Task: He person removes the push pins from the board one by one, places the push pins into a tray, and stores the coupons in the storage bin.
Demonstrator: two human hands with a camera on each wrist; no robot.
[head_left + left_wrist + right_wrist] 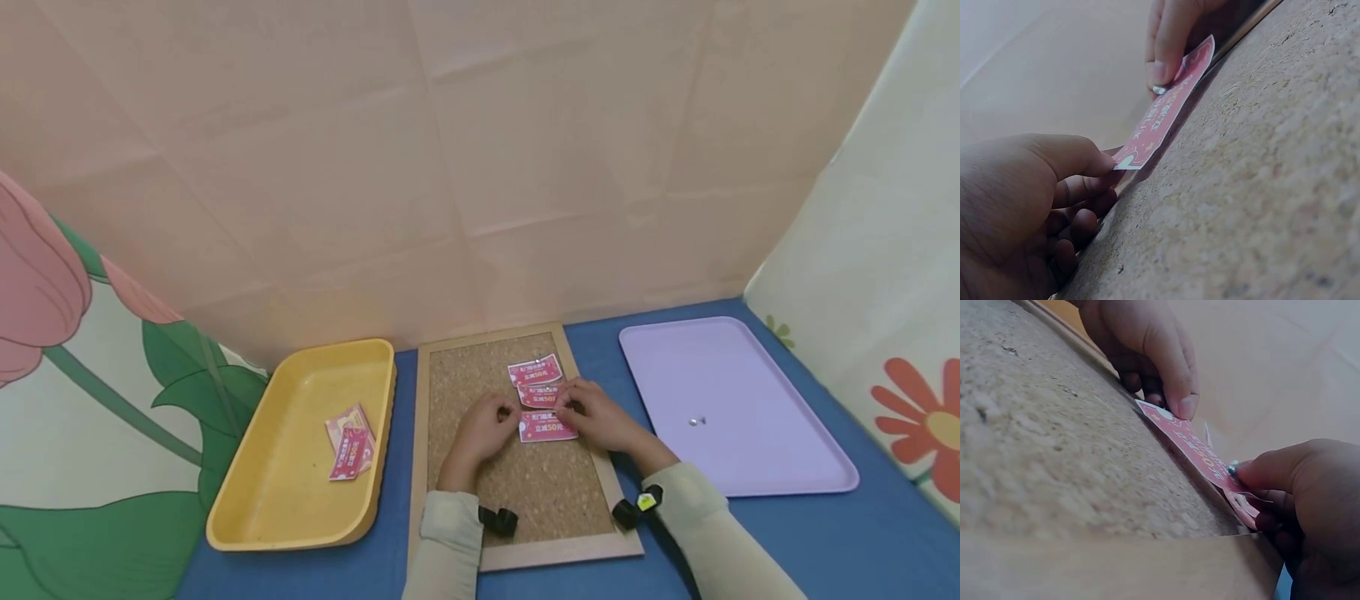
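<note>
A pink paper coupon (547, 427) is the lowest of three in a column on the cork board (465, 367). My left hand (482, 429) pinches its left end between thumb and fingers. At its right end, my right hand (600, 417) has the thumb on a small silver thumbtack (1232, 467) and fingers under the paper. In both wrist views the coupon (1166, 119) stands slightly off the cork. Above it on the board lie a middle coupon (536, 395) and a tilted top coupon (535, 370). The tack's point is hidden.
Left of the board stands a yellow tray (281, 467) with a few overlapping coupons (348, 454) in it. A purple tray (750, 442) to the right bears small silver thumbtacks (697, 422). The board's wooden frame (562, 550) rests on a blue cloth (795, 546).
</note>
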